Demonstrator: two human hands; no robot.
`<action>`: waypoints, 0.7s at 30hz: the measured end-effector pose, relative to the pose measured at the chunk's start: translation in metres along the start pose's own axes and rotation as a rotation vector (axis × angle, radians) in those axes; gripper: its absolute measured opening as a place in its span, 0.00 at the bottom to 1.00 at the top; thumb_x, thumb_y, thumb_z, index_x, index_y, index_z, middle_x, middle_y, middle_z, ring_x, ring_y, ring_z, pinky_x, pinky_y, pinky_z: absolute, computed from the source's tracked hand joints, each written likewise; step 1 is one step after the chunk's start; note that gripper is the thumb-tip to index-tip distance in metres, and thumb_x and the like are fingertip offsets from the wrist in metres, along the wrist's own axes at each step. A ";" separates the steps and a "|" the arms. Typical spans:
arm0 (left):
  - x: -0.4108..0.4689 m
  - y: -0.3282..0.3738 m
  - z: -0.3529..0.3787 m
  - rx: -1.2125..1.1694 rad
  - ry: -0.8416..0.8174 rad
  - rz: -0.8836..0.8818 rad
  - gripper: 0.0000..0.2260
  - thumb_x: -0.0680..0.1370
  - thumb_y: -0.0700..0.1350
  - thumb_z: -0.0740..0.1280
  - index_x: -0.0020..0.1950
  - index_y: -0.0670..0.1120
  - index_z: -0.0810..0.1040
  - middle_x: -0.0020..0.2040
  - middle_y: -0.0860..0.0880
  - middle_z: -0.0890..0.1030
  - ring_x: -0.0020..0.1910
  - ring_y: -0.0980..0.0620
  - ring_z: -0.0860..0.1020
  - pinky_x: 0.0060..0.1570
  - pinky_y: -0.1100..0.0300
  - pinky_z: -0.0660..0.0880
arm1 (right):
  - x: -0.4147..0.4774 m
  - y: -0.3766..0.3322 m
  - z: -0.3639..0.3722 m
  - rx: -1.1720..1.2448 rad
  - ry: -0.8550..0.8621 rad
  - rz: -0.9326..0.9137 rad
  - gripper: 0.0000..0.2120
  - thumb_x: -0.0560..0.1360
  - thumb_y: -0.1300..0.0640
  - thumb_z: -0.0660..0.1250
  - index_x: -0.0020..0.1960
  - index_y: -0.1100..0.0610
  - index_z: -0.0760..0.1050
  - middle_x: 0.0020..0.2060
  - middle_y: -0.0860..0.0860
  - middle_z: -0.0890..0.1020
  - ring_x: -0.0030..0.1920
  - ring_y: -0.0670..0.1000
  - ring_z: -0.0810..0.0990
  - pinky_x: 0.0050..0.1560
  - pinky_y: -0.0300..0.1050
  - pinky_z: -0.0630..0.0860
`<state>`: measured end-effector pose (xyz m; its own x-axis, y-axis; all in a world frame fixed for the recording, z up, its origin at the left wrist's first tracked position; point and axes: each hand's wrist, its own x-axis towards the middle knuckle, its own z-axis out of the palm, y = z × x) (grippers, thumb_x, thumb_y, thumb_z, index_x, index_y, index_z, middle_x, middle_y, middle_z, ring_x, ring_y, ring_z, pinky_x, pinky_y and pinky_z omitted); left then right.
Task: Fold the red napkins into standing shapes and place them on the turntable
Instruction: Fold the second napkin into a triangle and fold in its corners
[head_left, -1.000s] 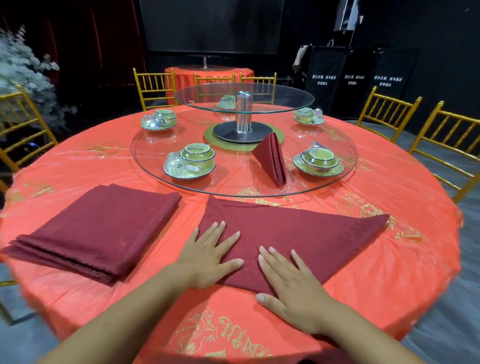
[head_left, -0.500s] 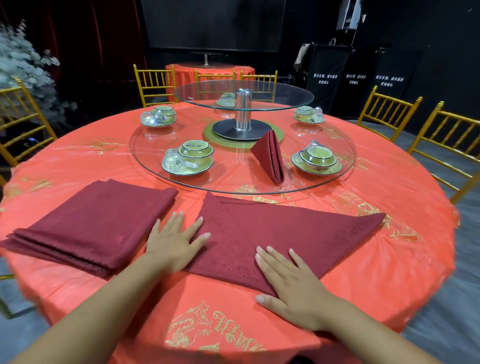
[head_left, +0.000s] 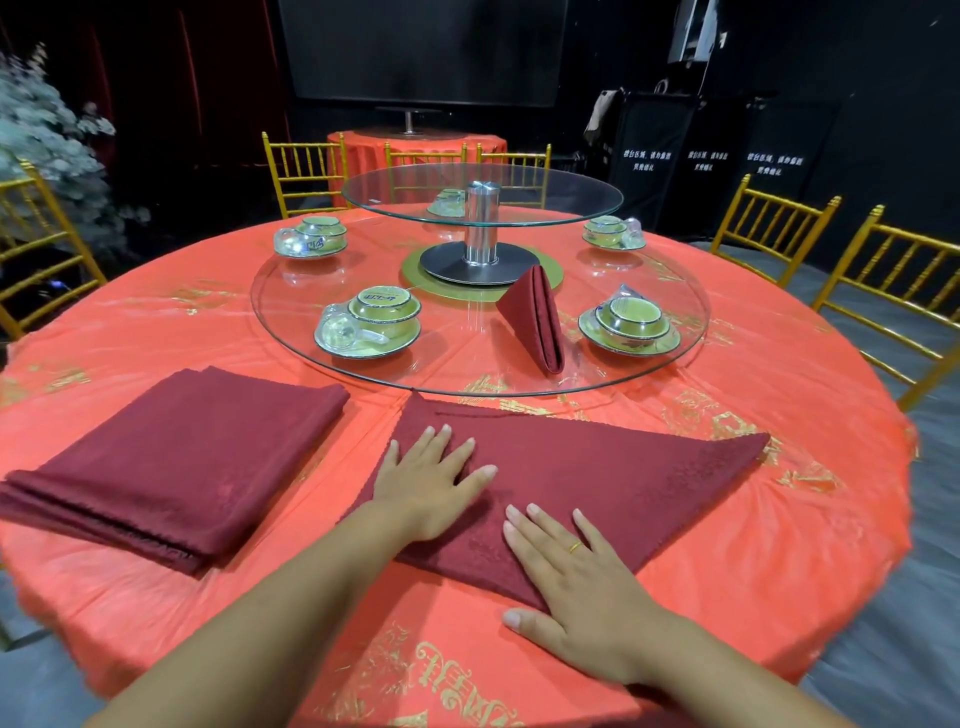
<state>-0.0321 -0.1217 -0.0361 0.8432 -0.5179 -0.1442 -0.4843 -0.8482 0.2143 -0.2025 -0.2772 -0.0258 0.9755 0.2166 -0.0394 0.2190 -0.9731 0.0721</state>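
Observation:
A dark red napkin (head_left: 613, 467) folded into a triangle lies flat on the orange tablecloth in front of me. My left hand (head_left: 431, 480) presses flat on its left part, fingers spread. My right hand (head_left: 576, 587), wearing a gold ring, lies flat on the napkin's near corner. One folded red napkin (head_left: 535, 319) stands on the lower glass turntable (head_left: 467, 374). A stack of square-folded red napkins (head_left: 176, 462) rests to my left.
Several green cup-and-saucer sets, such as the one at front left (head_left: 371, 325) and one at front right (head_left: 628, 325), sit on the turntable around a metal post (head_left: 480, 223) carrying a smaller upper glass tier (head_left: 483, 195). Gold chairs (head_left: 774, 228) ring the round table.
My left hand slid off to the napkin's left edge, then came back onto the napkin farther up. My right hand stayed flat on the near corner.

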 end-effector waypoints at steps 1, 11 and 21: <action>0.007 -0.003 -0.002 -0.002 0.016 -0.035 0.32 0.76 0.69 0.42 0.77 0.59 0.49 0.79 0.53 0.45 0.77 0.54 0.41 0.73 0.44 0.38 | 0.000 -0.001 -0.001 -0.014 0.000 0.015 0.37 0.77 0.33 0.37 0.71 0.53 0.69 0.71 0.48 0.68 0.71 0.49 0.65 0.66 0.52 0.54; 0.050 -0.026 -0.019 0.059 0.059 -0.227 0.33 0.77 0.69 0.42 0.78 0.55 0.50 0.79 0.51 0.47 0.78 0.51 0.46 0.72 0.40 0.40 | -0.002 0.000 0.002 -0.067 0.056 0.018 0.35 0.75 0.31 0.47 0.68 0.52 0.73 0.68 0.47 0.73 0.68 0.47 0.71 0.62 0.52 0.59; -0.001 0.005 -0.008 -0.003 0.200 -0.107 0.33 0.77 0.68 0.46 0.78 0.54 0.48 0.79 0.49 0.46 0.78 0.52 0.42 0.73 0.44 0.40 | -0.001 -0.002 0.002 -0.072 0.030 0.024 0.35 0.76 0.32 0.45 0.68 0.52 0.73 0.68 0.47 0.73 0.68 0.47 0.71 0.62 0.52 0.59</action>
<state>-0.0337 -0.1250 -0.0271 0.9195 -0.3920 0.0285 -0.3889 -0.8969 0.2105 -0.2039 -0.2758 -0.0284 0.9804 0.1971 -0.0072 0.1960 -0.9700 0.1440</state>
